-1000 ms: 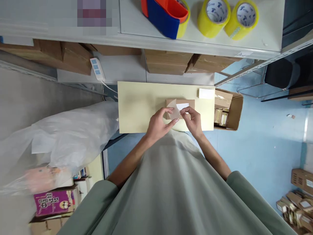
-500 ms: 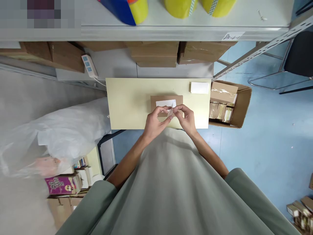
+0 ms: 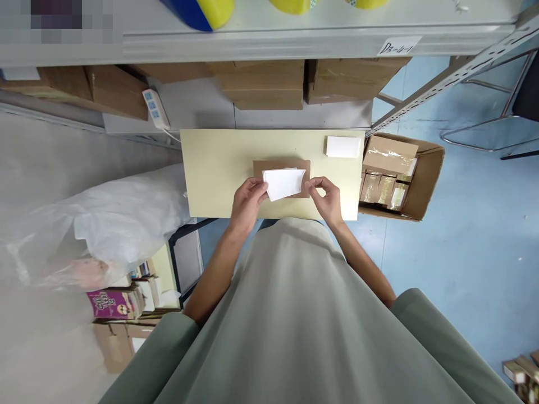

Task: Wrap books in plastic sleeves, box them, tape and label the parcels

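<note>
A small brown cardboard box [image 3: 259,168] lies on the pale yellow table [image 3: 219,174]. Just above it I hold a white rectangular label [image 3: 284,183] stretched between both hands. My left hand [image 3: 248,199] pinches the label's left edge, fingers closed on it. My right hand [image 3: 325,197] pinches its right edge between thumb and fingertips. The label covers most of the box's top and tilts slightly.
A stack of white labels [image 3: 343,146] lies at the table's far right corner. An open carton [image 3: 425,179] of small packed boxes stands on the blue floor to the right. Shelves with flat cardboard and yellow tape rolls lie beyond. A big plastic bag [image 3: 109,224] is on the left.
The hands have drawn apart from the middle, and the white label now lies spread out between them over the box. My view has tilted downward a little.
</note>
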Tool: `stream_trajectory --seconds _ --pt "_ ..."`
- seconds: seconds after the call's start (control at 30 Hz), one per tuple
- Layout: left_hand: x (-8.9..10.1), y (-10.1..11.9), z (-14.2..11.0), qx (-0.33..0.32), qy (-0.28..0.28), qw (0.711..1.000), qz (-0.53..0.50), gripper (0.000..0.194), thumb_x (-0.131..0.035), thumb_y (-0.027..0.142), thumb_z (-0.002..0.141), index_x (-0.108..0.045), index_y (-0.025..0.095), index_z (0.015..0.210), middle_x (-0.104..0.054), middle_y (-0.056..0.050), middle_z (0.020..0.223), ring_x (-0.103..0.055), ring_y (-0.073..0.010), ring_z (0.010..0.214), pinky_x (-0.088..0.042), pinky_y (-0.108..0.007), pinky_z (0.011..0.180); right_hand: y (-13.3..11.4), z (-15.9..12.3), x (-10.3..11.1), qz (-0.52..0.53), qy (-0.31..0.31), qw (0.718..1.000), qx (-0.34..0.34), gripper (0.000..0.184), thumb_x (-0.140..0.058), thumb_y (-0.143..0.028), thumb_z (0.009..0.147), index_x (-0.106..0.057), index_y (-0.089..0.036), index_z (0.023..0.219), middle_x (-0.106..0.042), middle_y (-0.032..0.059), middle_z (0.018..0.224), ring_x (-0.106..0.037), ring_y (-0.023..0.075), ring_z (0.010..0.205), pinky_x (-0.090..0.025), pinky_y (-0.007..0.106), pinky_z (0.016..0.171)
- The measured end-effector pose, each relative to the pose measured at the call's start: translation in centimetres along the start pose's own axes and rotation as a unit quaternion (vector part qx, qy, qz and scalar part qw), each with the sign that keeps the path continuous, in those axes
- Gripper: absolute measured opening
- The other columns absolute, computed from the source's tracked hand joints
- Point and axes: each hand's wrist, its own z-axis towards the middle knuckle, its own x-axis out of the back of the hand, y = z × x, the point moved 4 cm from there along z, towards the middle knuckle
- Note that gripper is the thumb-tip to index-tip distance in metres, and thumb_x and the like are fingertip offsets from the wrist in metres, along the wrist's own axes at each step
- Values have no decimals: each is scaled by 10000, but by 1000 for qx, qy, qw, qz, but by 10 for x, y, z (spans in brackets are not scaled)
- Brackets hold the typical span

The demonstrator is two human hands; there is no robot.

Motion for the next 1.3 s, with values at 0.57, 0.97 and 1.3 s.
stream_trajectory --seconds 0.57,0.97,1.3 --pt "18 -16 2 31 12 997 -66 453 -853 642 854 -670 246 973 -815 -61 1021 -793 -307 1163 -642 -430 983 22 6 -14 -28 -28 999 -33 413 -710 -657 975 -698 -254 886 -776 40 940 -708 230 930 -593 408 931" --pt "38 -101 21 82 67 994 -6 480 -920 626 783 -748 217 968 -789 -58 966 -747 -236 971 -605 -390 957 50 -10 -14 -98 -37 992 -65 393 -671 -650 970 -675 -266 887 -802 59 962 -753 257 958 -616 435 982" --pt "40 -109 75 21 97 990 104 246 -815 434 943 -790 196 995 -841 -89 1038 -785 -258 1016 -620 -377 943 76 25 -36 -181 4 981 -71 470 -602 -699 1065 -643 -256 913 -800 82 952 -750 248 908 -596 371 861"
